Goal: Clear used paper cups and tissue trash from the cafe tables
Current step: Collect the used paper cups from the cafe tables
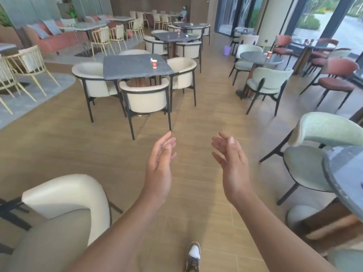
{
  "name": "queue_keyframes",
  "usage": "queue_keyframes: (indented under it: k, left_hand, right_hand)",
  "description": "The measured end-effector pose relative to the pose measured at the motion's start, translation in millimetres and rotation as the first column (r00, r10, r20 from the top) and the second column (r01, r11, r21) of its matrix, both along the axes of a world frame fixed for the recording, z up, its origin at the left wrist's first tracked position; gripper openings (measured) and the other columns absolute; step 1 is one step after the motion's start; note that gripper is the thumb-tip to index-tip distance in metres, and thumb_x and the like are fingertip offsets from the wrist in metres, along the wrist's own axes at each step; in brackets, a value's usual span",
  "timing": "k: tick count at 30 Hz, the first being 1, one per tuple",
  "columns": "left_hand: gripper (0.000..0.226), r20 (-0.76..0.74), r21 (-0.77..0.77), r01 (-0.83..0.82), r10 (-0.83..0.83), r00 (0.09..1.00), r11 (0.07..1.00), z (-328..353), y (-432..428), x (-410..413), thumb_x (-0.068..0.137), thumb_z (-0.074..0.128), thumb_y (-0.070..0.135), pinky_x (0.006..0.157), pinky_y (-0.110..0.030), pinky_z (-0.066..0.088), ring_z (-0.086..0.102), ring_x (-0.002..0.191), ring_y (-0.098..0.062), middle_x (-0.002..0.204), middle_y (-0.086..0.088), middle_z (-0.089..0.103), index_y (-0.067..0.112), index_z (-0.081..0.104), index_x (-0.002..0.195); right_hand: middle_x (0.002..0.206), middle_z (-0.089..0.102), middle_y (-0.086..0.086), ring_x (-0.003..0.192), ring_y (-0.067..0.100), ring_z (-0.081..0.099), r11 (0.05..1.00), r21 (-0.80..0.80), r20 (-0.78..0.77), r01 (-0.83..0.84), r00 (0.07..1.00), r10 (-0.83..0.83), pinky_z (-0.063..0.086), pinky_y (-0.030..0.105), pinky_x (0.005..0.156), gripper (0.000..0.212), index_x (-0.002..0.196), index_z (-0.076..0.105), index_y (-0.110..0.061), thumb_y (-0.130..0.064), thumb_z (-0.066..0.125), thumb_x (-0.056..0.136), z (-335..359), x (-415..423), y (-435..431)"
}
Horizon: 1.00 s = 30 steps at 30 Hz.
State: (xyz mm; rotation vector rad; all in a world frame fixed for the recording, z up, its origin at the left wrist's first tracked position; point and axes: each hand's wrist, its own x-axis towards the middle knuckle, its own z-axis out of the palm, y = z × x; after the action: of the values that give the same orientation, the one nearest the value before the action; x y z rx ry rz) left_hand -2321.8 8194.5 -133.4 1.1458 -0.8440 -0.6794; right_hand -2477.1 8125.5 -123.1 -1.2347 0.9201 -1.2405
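Observation:
A red paper cup (pixel 154 64) stands on the square grey table (pixel 125 68) ahead, with a white crumpled tissue (pixel 152 59) just behind it. Another red cup (pixel 269 54) sits on the round grey table (pixel 255 57) to the right. A third red cup (pixel 178 31) is on a farther grey table (pixel 169 37). My left hand (pixel 160 163) and my right hand (pixel 232 163) are held out over the floor, palms facing each other, fingers apart and empty, well short of any table.
Cream armchairs (pixel 146 99) ring the square table; one cream chair (pixel 64 205) is close at lower left. Green chairs (pixel 322 152) and a round table's edge (pixel 345 177) are at right. A purple bin (pixel 227 50) stands on the wooden floor far ahead. A person sits at the back.

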Motion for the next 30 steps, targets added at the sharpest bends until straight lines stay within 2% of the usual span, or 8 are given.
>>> queue_keyframes:
  k: [5,10,15,19,27,30]
  left_hand:
    - [0.027,-0.008,0.003,-0.038,0.038,0.999,0.999,-6.4,-116.6,45.6,0.112,0.040,0.030,0.111,-0.038,0.048,0.060,0.129,-0.006,0.135,0.003,0.065,0.035,0.058,0.131]
    - [0.029,-0.011,0.011,-0.079,0.079,0.997,0.997,-4.9,-238.2,87.2,0.113,0.038,0.023,0.112,-0.038,0.049,0.061,0.128,-0.006,0.135,0.000,0.064,0.029,0.057,0.134]
    - [0.034,-0.037,0.011,-0.090,0.090,0.995,0.996,-4.4,-344.3,131.3,0.102,0.045,0.039,0.109,-0.036,0.050,0.061,0.128,-0.007,0.135,0.001,0.065,0.031,0.058,0.133]
    - [0.042,-0.025,0.016,-0.083,0.083,0.996,0.996,-10.1,-423.8,168.8,0.099,0.046,0.041,0.110,-0.036,0.050,0.060,0.129,-0.007,0.136,0.002,0.064,0.028,0.056,0.137]
    - [0.038,-0.035,0.019,-0.066,0.066,0.997,0.998,-32.3,-592.1,269.7,0.097,0.049,0.046,0.113,-0.043,0.048,0.060,0.129,-0.009,0.135,0.001,0.065,0.032,0.058,0.132]
    - [0.051,-0.031,0.032,-0.061,0.062,0.998,0.998,-31.4,-655.5,314.0,0.088,0.055,0.060,0.112,-0.043,0.048,0.061,0.129,-0.008,0.133,0.001,0.066,0.032,0.059,0.131]
  right_hand:
    - [0.125,0.072,-0.004,0.120,0.006,0.066,1.000,0.017,0.021,-0.008,1.000,0.007,0.052,0.040,0.108,0.051,0.130,0.064,-0.029,-0.059,0.045,0.095,-10.2,40.2,-117.2]
    - [0.126,0.071,-0.003,0.121,0.007,0.065,0.999,0.025,0.021,-0.033,0.999,0.032,0.052,0.041,0.108,0.046,0.132,0.064,-0.029,-0.056,0.044,0.100,-7.2,79.7,-246.5]
    - [0.124,0.072,-0.003,0.119,0.008,0.067,0.999,0.035,0.024,-0.037,0.999,0.036,0.053,0.041,0.106,0.037,0.130,0.065,-0.028,-0.047,0.044,0.105,-1.0,120.8,-355.3]
    - [0.124,0.072,-0.002,0.119,0.009,0.067,0.998,0.041,0.007,-0.045,0.999,0.044,0.054,0.040,0.105,0.036,0.131,0.064,-0.025,-0.043,0.043,0.108,-3.5,156.0,-433.5]
    - [0.124,0.073,0.000,0.119,0.013,0.067,0.999,0.036,-0.001,-0.039,0.999,0.040,0.054,0.043,0.106,0.043,0.132,0.065,-0.024,-0.050,0.043,0.105,-25.5,260.1,-601.2]
    - [0.123,0.073,0.000,0.119,0.013,0.068,0.998,0.057,0.008,-0.019,1.000,0.019,0.053,0.047,0.107,0.038,0.132,0.065,-0.025,-0.045,0.041,0.109,-25.3,304.9,-666.6]
